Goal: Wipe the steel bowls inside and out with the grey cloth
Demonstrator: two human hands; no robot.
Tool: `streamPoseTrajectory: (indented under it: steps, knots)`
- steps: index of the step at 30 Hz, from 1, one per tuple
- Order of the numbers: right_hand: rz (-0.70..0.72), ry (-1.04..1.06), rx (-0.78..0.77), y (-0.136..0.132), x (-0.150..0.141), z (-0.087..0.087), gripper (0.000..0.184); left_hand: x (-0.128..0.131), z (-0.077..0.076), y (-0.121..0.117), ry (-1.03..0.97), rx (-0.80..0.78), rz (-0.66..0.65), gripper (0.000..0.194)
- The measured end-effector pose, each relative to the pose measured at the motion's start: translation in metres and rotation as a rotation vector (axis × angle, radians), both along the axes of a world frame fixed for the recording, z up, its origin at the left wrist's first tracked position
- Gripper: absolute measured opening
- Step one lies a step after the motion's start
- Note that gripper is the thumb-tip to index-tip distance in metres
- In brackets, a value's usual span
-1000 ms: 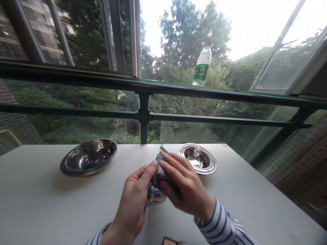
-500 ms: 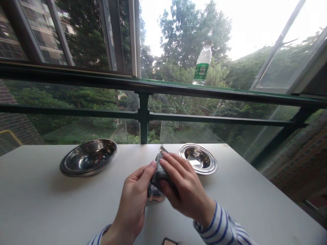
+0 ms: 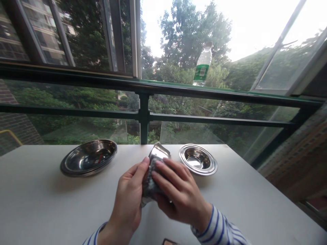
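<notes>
Between my hands is a shiny metal dish (image 3: 158,150), tilted up, with its far curved edge showing and most of it covered. My left hand (image 3: 130,194) grips its left side, thumb on top. A dark grey, textured cloth (image 3: 150,182) lies over the dish's near part. My right hand (image 3: 178,190) presses this cloth against the metal, fingers bent over it. The dish's full shape is hidden by the cloth and fingers.
On the white table (image 3: 76,211), wide metal bowls (image 3: 88,158) sit at left and smaller metal bowls (image 3: 198,158) at right. A dark-edged object (image 3: 170,242) shows at the bottom edge. A green-labelled bottle (image 3: 203,66) stands on the railing (image 3: 173,89).
My right hand and the cloth have slid down toward me and a little left. More of the dish's shiny far end now shows. My left hand has shifted slightly left.
</notes>
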State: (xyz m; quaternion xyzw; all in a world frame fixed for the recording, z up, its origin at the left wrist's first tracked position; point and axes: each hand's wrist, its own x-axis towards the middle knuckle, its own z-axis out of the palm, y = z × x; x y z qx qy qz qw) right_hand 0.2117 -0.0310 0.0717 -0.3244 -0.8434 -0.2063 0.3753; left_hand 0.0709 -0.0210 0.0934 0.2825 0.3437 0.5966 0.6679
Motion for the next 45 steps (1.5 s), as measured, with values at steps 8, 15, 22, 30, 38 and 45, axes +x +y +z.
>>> streamPoseTrajectory:
  steps: [8, 15, 22, 30, 38, 45]
  knots:
    - [-0.060, 0.078, -0.041, 0.006, 0.007, 0.000, 0.042, 0.002, -0.003, -0.001, 0.013, -0.005, -0.021, 0.020]
    - [0.016, -0.087, 0.069, 0.003, 0.004, -0.004, 0.040, 0.001, -0.003, 0.001, -0.010, -0.011, 0.024, 0.017]
    - [-0.098, 0.062, -0.026, 0.005, 0.007, 0.000, 0.042, 0.005, -0.005, -0.002, 0.052, 0.004, -0.003, 0.021]
    - [0.047, -0.104, 0.054, 0.000, 0.000, 0.001, 0.038, 0.003, -0.006, -0.002, 0.071, 0.046, 0.034, 0.014]
    - [-0.052, -0.009, -0.060, 0.002, 0.006, 0.005, 0.042, 0.007, -0.011, -0.004, 0.108, 0.010, 0.004, 0.024]
    - [-0.065, -0.007, -0.040, 0.002, 0.004, 0.007, 0.039, 0.006, -0.007, -0.003, 0.143, 0.030, 0.015, 0.026]
